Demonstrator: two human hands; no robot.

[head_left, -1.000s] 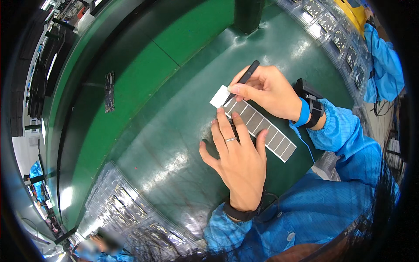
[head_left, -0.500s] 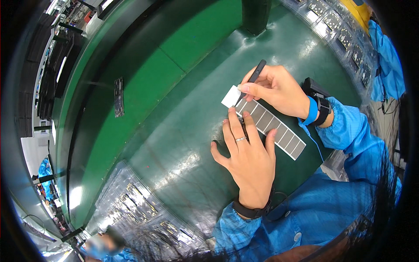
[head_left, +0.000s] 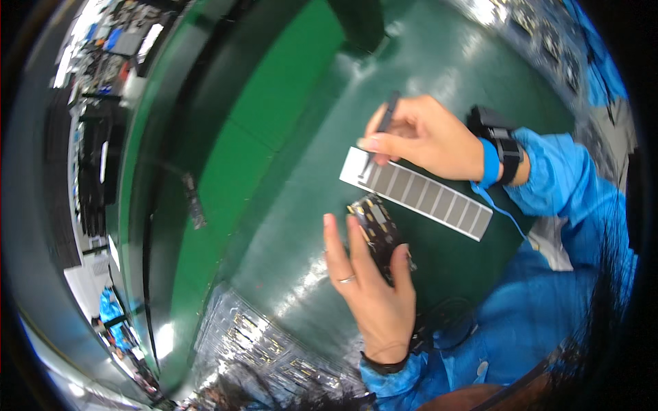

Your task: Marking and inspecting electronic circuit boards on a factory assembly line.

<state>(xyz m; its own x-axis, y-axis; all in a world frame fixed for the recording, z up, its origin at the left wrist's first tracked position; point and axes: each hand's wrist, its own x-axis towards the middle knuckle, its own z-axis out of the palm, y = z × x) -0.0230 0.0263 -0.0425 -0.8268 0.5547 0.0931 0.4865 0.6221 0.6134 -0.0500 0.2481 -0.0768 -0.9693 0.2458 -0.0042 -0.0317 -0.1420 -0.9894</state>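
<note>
My right hand [head_left: 432, 133] is closed in a pinch round a slim black pointed tool [head_left: 388, 113], shaped like tweezers. Its tip points down at the white end of a label strip [head_left: 428, 198], which carries a row of grey rectangles. Below the strip lies a small dark circuit board [head_left: 375, 220] with gold and silver parts. My left hand [head_left: 377, 294] is spread beside and partly over this board, fingers stretched out. The index finger is by the board's left edge and the thumb overlaps its lower part; firm contact cannot be made out.
Clear plastic trays of circuit boards stand at the lower left [head_left: 250, 335] and upper right [head_left: 541, 34]. Another narrow board [head_left: 194, 201] lies on the green ledge at left. A dark post [head_left: 356, 24] rises at the back. A blue cord [head_left: 504, 212] runs from my right wristband.
My left hand has drawn back toward me from the strip, uncovering the circuit board. My right hand still holds the black tool near the strip's white end. The view has shifted and blurred.
</note>
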